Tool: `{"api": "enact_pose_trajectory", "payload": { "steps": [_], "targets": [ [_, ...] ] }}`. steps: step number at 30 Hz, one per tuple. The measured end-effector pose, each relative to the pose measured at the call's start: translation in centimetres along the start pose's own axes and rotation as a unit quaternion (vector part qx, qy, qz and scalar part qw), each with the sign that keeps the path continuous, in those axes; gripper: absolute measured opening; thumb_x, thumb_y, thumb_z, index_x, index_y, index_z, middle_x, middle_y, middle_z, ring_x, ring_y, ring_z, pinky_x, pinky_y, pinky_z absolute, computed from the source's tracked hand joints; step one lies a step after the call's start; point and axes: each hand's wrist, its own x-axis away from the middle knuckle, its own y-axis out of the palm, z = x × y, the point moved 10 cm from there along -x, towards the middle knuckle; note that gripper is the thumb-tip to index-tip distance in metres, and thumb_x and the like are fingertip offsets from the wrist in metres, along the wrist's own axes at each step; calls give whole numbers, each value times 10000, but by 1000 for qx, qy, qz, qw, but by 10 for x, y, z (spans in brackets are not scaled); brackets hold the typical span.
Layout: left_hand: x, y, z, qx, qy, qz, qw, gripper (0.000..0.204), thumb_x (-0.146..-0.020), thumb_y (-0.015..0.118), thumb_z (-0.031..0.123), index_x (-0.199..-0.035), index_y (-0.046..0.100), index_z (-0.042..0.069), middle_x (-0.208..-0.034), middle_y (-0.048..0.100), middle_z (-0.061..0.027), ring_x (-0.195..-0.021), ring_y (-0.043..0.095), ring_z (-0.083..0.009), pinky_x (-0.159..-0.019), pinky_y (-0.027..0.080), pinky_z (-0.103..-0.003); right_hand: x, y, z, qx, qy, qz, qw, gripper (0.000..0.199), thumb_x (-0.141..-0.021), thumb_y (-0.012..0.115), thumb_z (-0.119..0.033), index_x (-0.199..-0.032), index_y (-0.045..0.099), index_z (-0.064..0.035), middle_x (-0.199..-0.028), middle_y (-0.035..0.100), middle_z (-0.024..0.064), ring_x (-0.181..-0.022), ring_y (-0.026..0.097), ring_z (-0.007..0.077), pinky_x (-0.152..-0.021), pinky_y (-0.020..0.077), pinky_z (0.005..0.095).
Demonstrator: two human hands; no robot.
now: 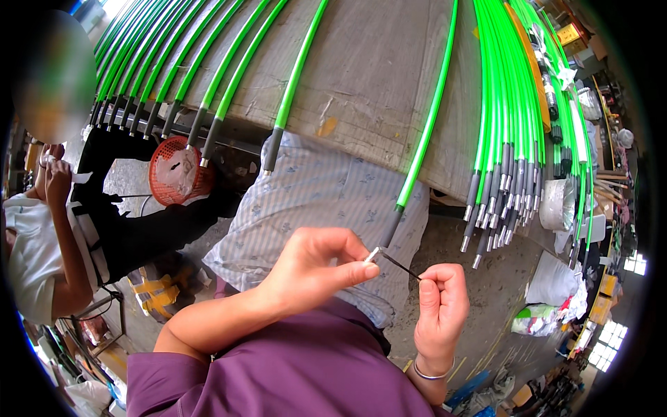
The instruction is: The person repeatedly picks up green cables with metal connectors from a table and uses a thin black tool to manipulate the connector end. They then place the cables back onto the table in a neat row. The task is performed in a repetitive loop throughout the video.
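Note:
My left hand [316,267] pinches the silver metal tip [374,254] of a green rod [425,132] with a grey end sleeve that hangs over the table edge. My right hand [441,306], with a bracelet at the wrist, is closed on a thin dark wire [401,265] that runs from its fingers to the rod's tip. Both hands are held close together over my lap, above my purple top.
Many more green rods [511,118] with grey ends lie across the worn table [368,76] and overhang its edge. A person in a white top [42,243] sits at the left near a red basket [177,174]. Bags and clutter crowd the floor at right.

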Motion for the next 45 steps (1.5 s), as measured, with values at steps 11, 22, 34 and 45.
{"api": "enact_pose_trajectory", "payload": {
  "steps": [11,22,34,45],
  "targets": [
    [13,10,58,-338,274,60,899,175,-658,740,1,-674,568,29,-606,544,-61,-549,520,-166,-495,393,-279,-2,6,-30,113,-72,-21,991,63,-842,571,2,-841,510,17,-679,545,78,-528,516,146,-489,401,253],
    [10,4,39,-239,187,36,952,139,-711,722,13,-702,585,-3,-638,548,-54,-583,512,-120,-523,380,-252,6,-3,-17,84,-27,5,996,67,-852,570,-16,-844,511,15,-608,525,57,-482,492,114,-465,381,233],
    [6,0,10,-71,47,10,996,112,-777,697,47,-747,616,-24,-687,583,-28,-643,511,-74,-579,396,-231,4,2,-4,9,-12,-2,1000,63,-875,549,-29,-852,503,7,-600,481,15,-494,422,55,-461,335,201],
    [7,1,9,-107,46,-4,993,173,-785,700,132,-816,643,-29,-697,621,-39,-678,537,-83,-626,441,-245,6,19,26,-314,97,-49,943,149,-927,520,-160,-912,484,-16,-728,502,27,-610,407,51,-544,322,179]
  ]
}}
